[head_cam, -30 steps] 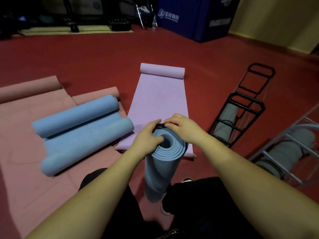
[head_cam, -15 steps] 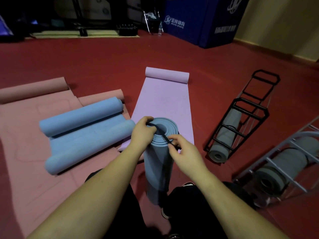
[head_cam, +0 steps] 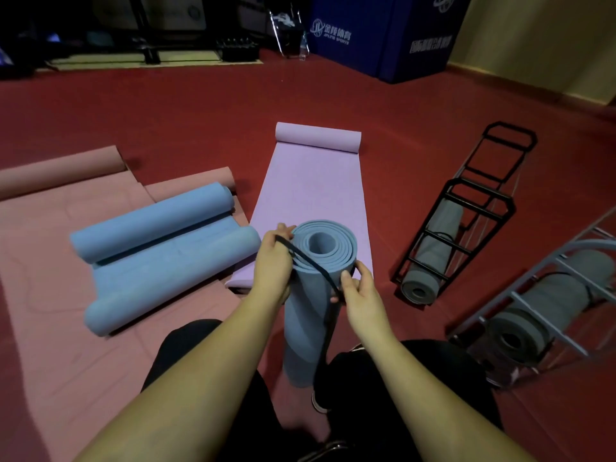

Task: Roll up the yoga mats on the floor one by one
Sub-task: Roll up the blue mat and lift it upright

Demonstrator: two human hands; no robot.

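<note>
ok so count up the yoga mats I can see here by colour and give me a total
Blue: 2, the rolled mat standing upright between the hands, and the mat on the floor rolled in from both ends.
Pink: 2, a left mat and one partly under the blue one.
Purple: 1, mostly flat.
Grey: 2, one in the black rack, one in the grey rack.
Total: 7

Floor (head_cam: 166,121): deep red, plain. Upright rolled mat (head_cam: 310,315): grey-blue, with concentric rings on its end face. Strap (head_cam: 313,265) across it: black. Mat rolled in from both ends (head_cam: 160,258): light blue, plain. Partly unrolled mat (head_cam: 313,191): lilac, faintly speckled. Flat mats (head_cam: 66,328) at left: dusty pink with faint curved line markings. Rack (head_cam: 466,208): black frame, grey rolled mat (head_cam: 430,258) inside. Second rack (head_cam: 540,295): pale grey frame. Padded block (head_cam: 383,35): dark blue with white lettering. Wall (head_cam: 540,38): yellowish. Trousers (head_cam: 383,378): black.
</note>
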